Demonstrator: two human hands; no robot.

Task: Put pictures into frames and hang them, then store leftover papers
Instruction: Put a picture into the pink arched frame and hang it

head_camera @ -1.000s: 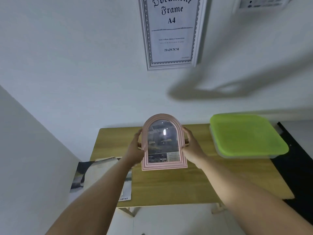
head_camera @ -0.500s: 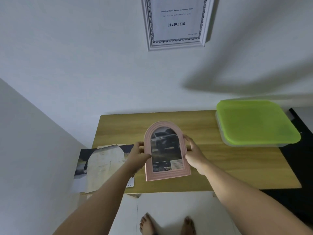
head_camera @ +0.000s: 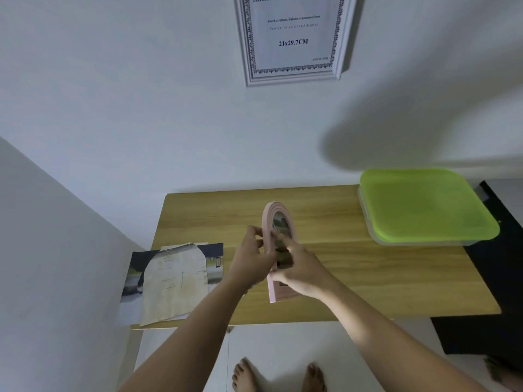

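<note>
Both hands hold the pink arched picture frame above the wooden table, near its middle. The frame is turned so that its left edge faces the camera, and only a narrow strip of the picture inside shows. The left hand grips this left edge, with the fingers curled around it. The right hand lies over the lower front of the frame. Its fingers look curled on the frame too, though this part is blurred. I cannot tell if the bottom of the frame touches the table.

At the left end of the table lie loose papers — they reach partly over the edge. At the right end stands a container with a green lid. A white document frame hangs on the wall above. Two bare feet show below the table edge.
</note>
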